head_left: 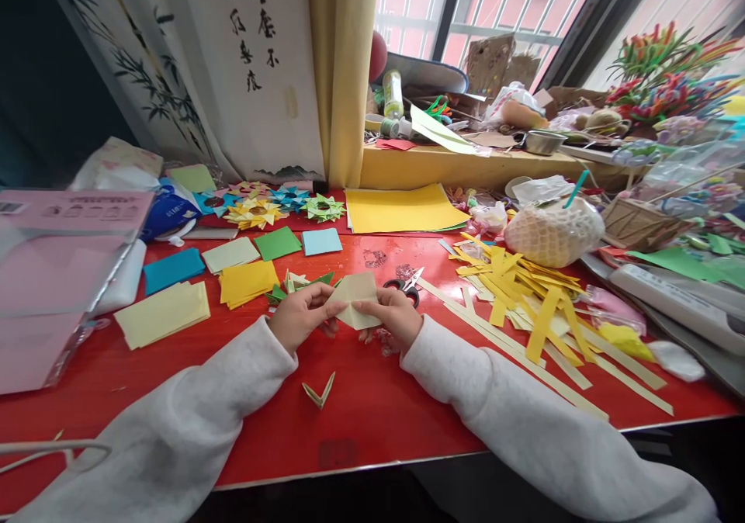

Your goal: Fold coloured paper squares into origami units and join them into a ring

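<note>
Paper (358, 289) is pinched by left hand (303, 317) and right hand (399, 317) near scissors (414, 278) and strips (544, 325); a clear bag (96, 206) holds pink sheets (46, 275).

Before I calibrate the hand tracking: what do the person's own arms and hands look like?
The left sleeve and right sleeve are long, loose, light grey and soft-looking, ending at the wrists. The left hand and right hand are ungloved. A white cable loops by the left sleeve.

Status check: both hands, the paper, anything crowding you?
Left hand, right hand: both pinching pale paper. Paper raised over red table. Scissors close beyond right hand; folded V-shaped piece nearer the body.
</note>
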Demonstrator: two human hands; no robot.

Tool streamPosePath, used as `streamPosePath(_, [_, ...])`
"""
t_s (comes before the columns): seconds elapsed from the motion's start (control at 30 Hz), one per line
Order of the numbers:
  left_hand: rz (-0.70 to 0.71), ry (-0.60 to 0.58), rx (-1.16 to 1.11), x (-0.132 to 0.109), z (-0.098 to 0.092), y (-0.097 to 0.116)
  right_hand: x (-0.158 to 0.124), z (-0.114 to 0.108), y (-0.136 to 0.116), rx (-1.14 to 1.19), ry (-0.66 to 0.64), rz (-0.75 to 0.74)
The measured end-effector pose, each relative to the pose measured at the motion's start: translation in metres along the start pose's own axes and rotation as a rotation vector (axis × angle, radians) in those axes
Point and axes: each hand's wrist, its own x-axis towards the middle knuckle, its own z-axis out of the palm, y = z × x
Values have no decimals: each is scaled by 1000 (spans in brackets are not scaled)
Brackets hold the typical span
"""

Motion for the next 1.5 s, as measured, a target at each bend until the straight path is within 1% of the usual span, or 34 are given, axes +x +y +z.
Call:
streamPosePath(0.1, [-20, 24, -6, 0, 0, 1, 2, -1, 4, 22, 18, 1])
streamPosePath(0.17, [-34, 9, 0, 0, 0, 1, 3, -3, 6, -31, 76, -89])
streamPosePath(0.27, [-36, -13, 10, 1, 0, -2, 3, -5, 10, -206, 171, -231])
streamPosePath(0.3, [-31, 0, 11, 1, 0, -2, 3, -6, 10, -257, 178, -242])
streamPosePath(0.4, [-24, 53, 18, 0, 0, -4, 2, -6, 12, -330, 142, -206])
streamPosePath(0.47, [-31, 52, 20, 0, -1, -5, 2, -5, 13, -352, 131, -209])
streamPosePath(0.53, [-43, 28, 13, 0, -2, -5, 1, -5, 13, -392, 148, -254])
streamPosePath(0.6, [-59, 19, 1, 0, -2, -4, -1, -5, 13, -480, 178, -330])
streamPosePath(0.7, [-89, 18, -28, -1, -3, -2, -5, -6, 10, -694, 195, -506])
streamPosePath(0.8, [-114, 13, -60, -1, -3, -2, -8, -5, 4, -825, 151, -669])
streamPosePath(0.87, [-114, 16, -69, -1, -4, -1, -9, -4, 1, -824, 104, -712])
streamPosePath(0.93, [-106, 12, -68, -1, -4, -1, -10, -3, -1, -776, 54, -699])
streamPosePath(1.0, [-97, 5, -59, -1, -5, -1, -10, -2, -1, -673, 27, -633])
streamPosePath(1.17, [-74, 11, -19, 0, -5, -1, -8, 0, 1, -324, 58, -396])
streamPosePath(1.33, [-42, 4, 22, 0, -4, -2, -6, 1, 0, -110, 51, -286])
streamPosePath(1.4, [-36, 9, 30, 0, -3, -2, -5, 1, -1, -47, 50, -233])
streamPosePath(1.5, [-28, 22, 53, -1, -2, -1, -5, 1, -2, -33, 26, -154])
